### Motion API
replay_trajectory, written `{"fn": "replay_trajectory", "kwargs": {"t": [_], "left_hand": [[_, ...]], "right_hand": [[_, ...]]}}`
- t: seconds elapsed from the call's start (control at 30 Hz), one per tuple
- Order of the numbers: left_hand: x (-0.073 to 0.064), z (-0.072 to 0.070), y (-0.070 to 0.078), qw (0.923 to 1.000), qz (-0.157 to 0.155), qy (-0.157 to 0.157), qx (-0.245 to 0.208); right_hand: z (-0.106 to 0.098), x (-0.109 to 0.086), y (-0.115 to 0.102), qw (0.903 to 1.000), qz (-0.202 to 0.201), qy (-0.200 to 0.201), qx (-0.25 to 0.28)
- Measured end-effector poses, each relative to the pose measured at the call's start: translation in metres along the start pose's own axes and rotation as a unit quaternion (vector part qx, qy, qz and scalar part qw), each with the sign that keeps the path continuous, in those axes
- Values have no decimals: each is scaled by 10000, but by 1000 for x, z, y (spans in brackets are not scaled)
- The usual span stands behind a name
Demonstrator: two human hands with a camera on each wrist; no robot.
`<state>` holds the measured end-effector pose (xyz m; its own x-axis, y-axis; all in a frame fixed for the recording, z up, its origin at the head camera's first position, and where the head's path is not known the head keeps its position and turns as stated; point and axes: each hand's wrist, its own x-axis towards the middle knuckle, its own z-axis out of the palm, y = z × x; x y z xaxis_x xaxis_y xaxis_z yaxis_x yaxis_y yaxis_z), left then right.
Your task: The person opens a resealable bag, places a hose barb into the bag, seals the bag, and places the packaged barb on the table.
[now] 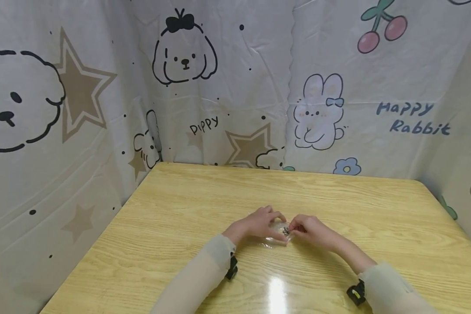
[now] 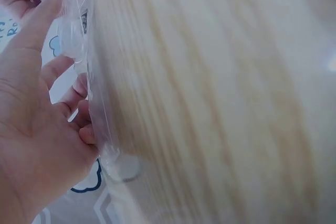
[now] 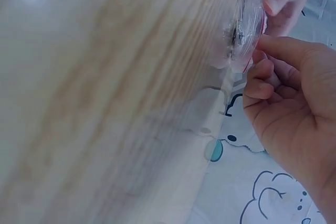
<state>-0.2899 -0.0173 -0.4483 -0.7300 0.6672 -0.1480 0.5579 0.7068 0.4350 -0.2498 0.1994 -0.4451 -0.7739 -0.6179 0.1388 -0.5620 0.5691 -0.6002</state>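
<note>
A small clear plastic zip bag [image 1: 278, 226] lies on the table near its middle, with a cluster of small dark pieces [image 1: 285, 231] inside. A thin red line along its edge shows in the right wrist view, where the bag [image 3: 251, 24] looks crumpled. My left hand [image 1: 258, 223] holds the bag from the left, thumb on the near side and fingers on the far side. From the right, my right hand [image 1: 315, 232] pinches the bag's edge between thumb and index finger, the other fingers curled. What exactly the dark pieces are is too small to tell.
The wooden table [image 1: 172, 209] has a light yellow grain and a bright reflection near the front. A white curtain [image 1: 255, 96] printed with cartoon animals hangs behind it and along the sides. Each wrist carries a small black camera [image 1: 232, 267] below the sleeve cuff.
</note>
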Motion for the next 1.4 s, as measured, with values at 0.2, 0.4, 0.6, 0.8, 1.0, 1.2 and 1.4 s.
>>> {"fn": "replay_trajectory", "kwargs": {"t": [0.2, 0.4, 0.6, 0.8, 1.0, 1.2, 1.4], "left_hand": [[1, -2, -2, 9987, -56, -11, -504], [3, -2, -2, 9991, 108, 123, -381], [3, -4, 0, 9990, 114, 284, -338], [0, -4, 0, 9991, 170, 350, -168], [-3, -1, 1, 9987, 289, 416, 82], [-6, 2, 2, 9984, 252, 380, 334], [-11, 1, 2, 9987, 222, 262, 387]], "right_hand": [[3, -4, -7, 9999, -62, -70, -57], [8, -5, -19, 9992, -258, -126, -283], [15, 0, -33, 9912, -345, -35, -1281], [17, 1, -37, 9864, -127, 22, -1639], [13, -6, -34, 9907, -87, 43, -1359], [10, -12, -30, 9911, -80, 111, -1322], [6, -15, -21, 9892, -186, 276, -1427]]}}
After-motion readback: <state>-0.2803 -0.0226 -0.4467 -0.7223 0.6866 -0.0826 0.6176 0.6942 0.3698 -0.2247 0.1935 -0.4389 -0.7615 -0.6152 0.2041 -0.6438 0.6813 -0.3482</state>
